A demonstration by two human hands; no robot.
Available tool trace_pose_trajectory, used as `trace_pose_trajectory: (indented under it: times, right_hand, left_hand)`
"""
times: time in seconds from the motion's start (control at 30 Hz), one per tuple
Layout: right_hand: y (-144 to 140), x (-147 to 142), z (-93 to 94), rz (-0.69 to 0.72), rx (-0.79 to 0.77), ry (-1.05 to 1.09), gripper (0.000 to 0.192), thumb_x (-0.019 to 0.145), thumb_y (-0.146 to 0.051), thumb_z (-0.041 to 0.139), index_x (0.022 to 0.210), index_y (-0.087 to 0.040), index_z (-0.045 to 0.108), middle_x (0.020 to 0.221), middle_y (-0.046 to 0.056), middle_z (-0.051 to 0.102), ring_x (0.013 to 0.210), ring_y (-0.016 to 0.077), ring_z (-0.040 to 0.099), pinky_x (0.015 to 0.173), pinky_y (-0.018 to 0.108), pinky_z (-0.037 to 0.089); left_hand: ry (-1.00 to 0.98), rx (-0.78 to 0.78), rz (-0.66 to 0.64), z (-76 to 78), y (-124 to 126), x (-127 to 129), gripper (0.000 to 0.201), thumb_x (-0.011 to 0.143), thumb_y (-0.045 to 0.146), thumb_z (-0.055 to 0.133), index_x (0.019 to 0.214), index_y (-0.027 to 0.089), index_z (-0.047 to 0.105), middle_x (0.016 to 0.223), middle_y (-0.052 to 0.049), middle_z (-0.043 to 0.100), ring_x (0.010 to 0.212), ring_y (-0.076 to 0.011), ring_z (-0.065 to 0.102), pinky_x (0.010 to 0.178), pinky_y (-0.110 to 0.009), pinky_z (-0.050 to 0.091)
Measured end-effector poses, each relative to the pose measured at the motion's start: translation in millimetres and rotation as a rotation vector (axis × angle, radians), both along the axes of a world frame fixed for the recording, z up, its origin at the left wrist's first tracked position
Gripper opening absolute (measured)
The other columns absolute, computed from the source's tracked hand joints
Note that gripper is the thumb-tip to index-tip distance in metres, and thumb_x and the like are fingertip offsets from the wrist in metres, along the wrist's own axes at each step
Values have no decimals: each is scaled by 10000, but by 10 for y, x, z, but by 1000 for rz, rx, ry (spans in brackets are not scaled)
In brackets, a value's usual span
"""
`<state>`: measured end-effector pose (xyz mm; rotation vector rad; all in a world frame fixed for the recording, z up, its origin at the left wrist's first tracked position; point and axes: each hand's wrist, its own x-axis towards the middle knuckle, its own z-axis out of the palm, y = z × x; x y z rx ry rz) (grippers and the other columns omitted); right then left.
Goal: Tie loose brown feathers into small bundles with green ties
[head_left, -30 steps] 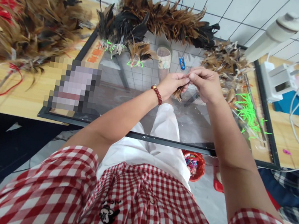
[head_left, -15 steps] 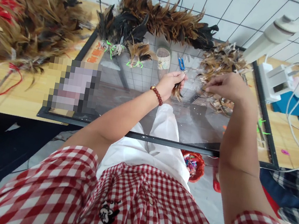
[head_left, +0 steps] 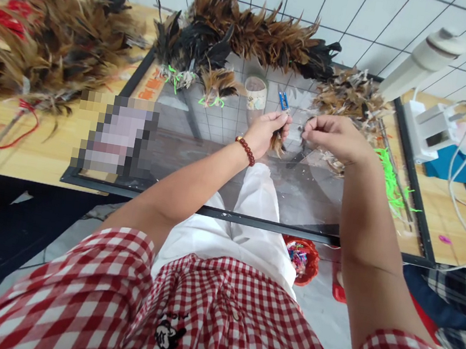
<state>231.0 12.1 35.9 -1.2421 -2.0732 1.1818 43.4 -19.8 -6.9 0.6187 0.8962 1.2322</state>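
Note:
My left hand (head_left: 269, 132), a bead bracelet at its wrist, pinches a small bunch of brown feathers (head_left: 277, 144) above the glass-topped board. To its right, my right hand (head_left: 335, 139) has thumb and fingers pinched together on a small dark feather (head_left: 305, 132), partly hidden by the fingertips. The two hands are a short gap apart. Behind my right hand lies a loose heap of brown feathers (head_left: 351, 96). Blue thread snips (head_left: 283, 99) lie just beyond my left hand, next to a clear cup-like container (head_left: 255, 94).
A long feather garland (head_left: 261, 30) runs along the tiled wall. Tied feather bunches (head_left: 218, 86) stand at the left, with more feathers (head_left: 59, 38) beyond the black frame (head_left: 247, 221). Green ties (head_left: 393, 180), a power strip with cables (head_left: 431, 124) and a white cylinder (head_left: 424, 63) are at right.
My right hand has moved left from the feather heap toward my left hand, with a small feather between its fingers. The green ties at the right have come into view. My left hand stays put.

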Motion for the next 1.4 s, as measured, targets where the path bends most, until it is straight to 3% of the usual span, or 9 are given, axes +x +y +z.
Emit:
trace_pose_trajectory:
  times: [0.13,0.37,0.53,0.67,0.77,0.9,1.1,1.27,1.4]
  right_hand:
    - [-2,-287,-201,-123,58,314,329,774,-452,839,708,-227,608,608,-29,519,579,115,460,593,291,435]
    - [-55,-569,-378,-298,175,359,311,818,-436,782,659,-246,594,581,-10,571,562,135,532,579,307,496]
    - [-102,-518,-302,-244,239,288,222,840,-297,755,648,-226,669,623,-2,645,650,151,618,675,322,543]
    - [-32,-387,-283,-292,293,239,123,811,-241,814,720,-206,738,652,-7,649,732,166,640,684,311,534]
    - [48,-326,-323,-302,269,343,150,748,-266,893,810,-219,764,731,-11,696,770,165,664,714,312,567]
    - [96,-293,-352,-198,170,453,278,690,-387,963,837,-243,777,783,-5,736,769,170,695,783,356,621]
    - [87,-160,-299,-113,126,403,409,612,-477,1006,900,-258,816,794,0,736,791,190,696,761,372,620]
    - [42,-111,-196,-49,198,320,285,654,-423,996,779,-253,805,816,16,739,836,196,699,822,372,607]
    - [-1,-154,-140,-69,232,275,241,711,-366,965,685,-253,753,763,16,701,784,190,686,792,369,592]
  left_hand:
    - [-14,49,20,-60,28,42,193,1003,254,659,832,166,637,655,48,618,616,-54,627,672,-177,527]
    - [36,36,45,-55,9,75,221,1017,240,633,809,165,644,616,48,590,616,-70,633,680,-202,522]
    - [108,28,81,-41,10,67,277,1017,192,624,742,161,602,583,68,516,495,-20,476,530,-157,399]
    - [166,63,79,-56,24,61,284,1009,186,641,729,159,603,562,79,488,458,-1,392,470,-133,323]
    - [173,82,40,-41,11,63,271,986,172,673,721,153,623,563,74,506,465,-2,399,481,-135,331]
    - [158,107,-16,6,-36,62,268,966,167,700,706,146,643,568,62,531,474,-6,412,489,-143,327]
    - [241,158,-80,15,-61,49,279,932,170,744,669,137,659,547,47,550,478,-15,421,495,-162,319]
    - [289,186,-171,29,-66,8,289,920,190,763,661,136,646,542,41,570,469,-18,440,499,-165,347]
    - [233,171,-260,72,-91,-26,254,945,213,738,720,120,664,610,7,657,515,-52,582,571,-186,462]
